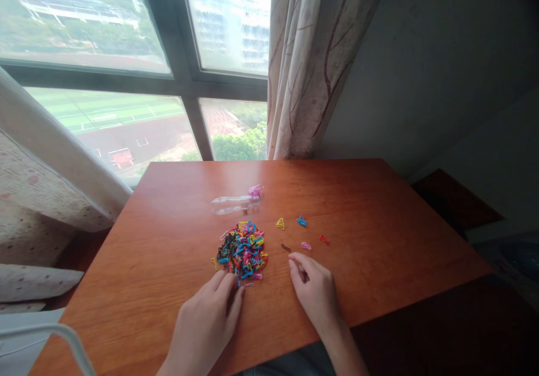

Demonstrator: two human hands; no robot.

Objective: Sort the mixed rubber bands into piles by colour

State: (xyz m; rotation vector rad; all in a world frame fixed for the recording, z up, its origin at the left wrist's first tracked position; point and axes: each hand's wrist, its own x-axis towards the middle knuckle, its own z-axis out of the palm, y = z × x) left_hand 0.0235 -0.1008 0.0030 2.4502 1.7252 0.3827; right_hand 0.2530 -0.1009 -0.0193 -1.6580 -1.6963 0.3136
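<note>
A heap of small colourful elastic bands lies on the wooden table. At its near edge is my left hand, fingers bent down against the bands. Its thumb and index fingertip are slightly apart, and a bit of blue band shows between them. To the right of the heap, my right hand has thumb and index tips pinched together; what is between them, if anything, cannot be made out. Just beyond those fingertips lies a brown band. Nearby are pink bands, yellow bands, blue bands and red bands.
Behind the heap lies a clear plastic bottle on its side, with a pink cap-like piece near its neck. The table reaches to the window and curtain. A white curved bar stands at the lower left.
</note>
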